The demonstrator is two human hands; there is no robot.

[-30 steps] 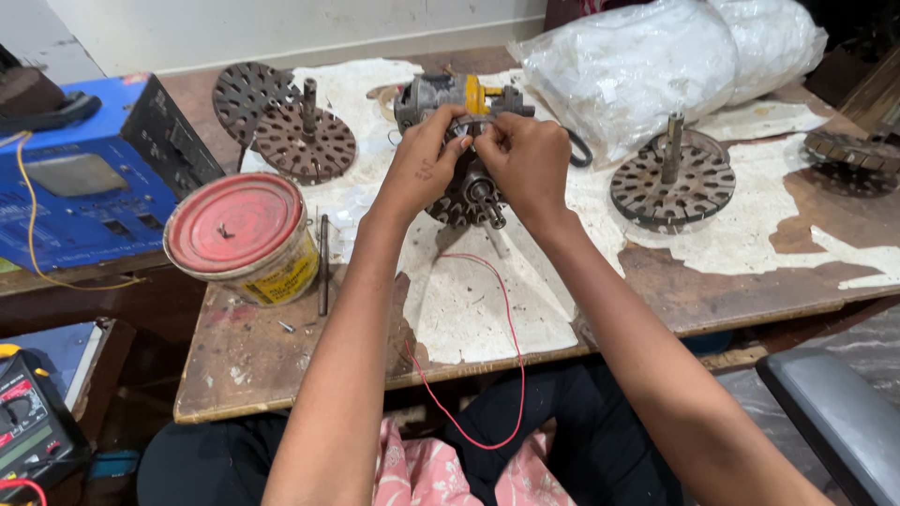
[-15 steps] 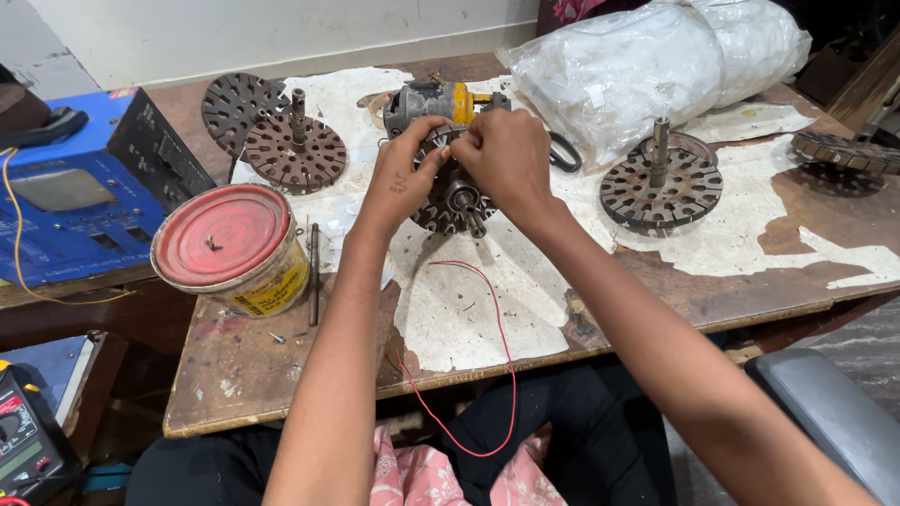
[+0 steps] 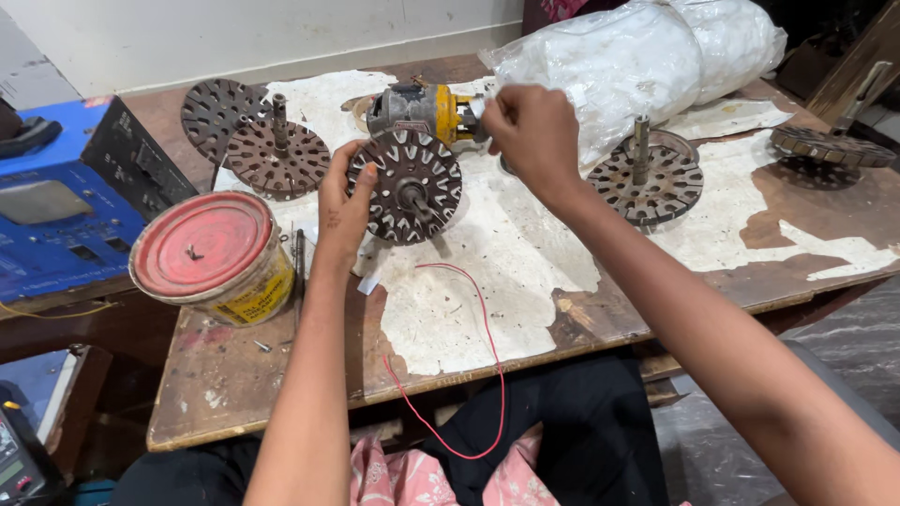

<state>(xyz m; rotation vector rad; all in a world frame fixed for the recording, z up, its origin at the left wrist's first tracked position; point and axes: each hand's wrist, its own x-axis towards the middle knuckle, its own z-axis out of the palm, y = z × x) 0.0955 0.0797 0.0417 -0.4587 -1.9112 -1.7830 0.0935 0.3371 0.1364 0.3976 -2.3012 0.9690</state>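
While the left hand (image 3: 339, 201) grips a stator (image 3: 409, 186), the right hand (image 3: 532, 131) pinches shut.
Peeling table (image 3: 487, 281); tin (image 3: 211, 255) at nine o'clock.

**My arms, hands and clothes**

Both my forearms are bare all the way up to where they leave the view; no sleeve, watch, bracelet or glove shows on either one. My left hand (image 3: 339, 201) has no ring that I can see, and its thumbnail is short and unpainted. My right hand (image 3: 532, 131) is likewise free of rings. Lower down, my lap shows dark, nearly black cloth (image 3: 581, 422), and between my forearms lies a fold of pink fabric (image 3: 422, 473) printed with a paler pattern.
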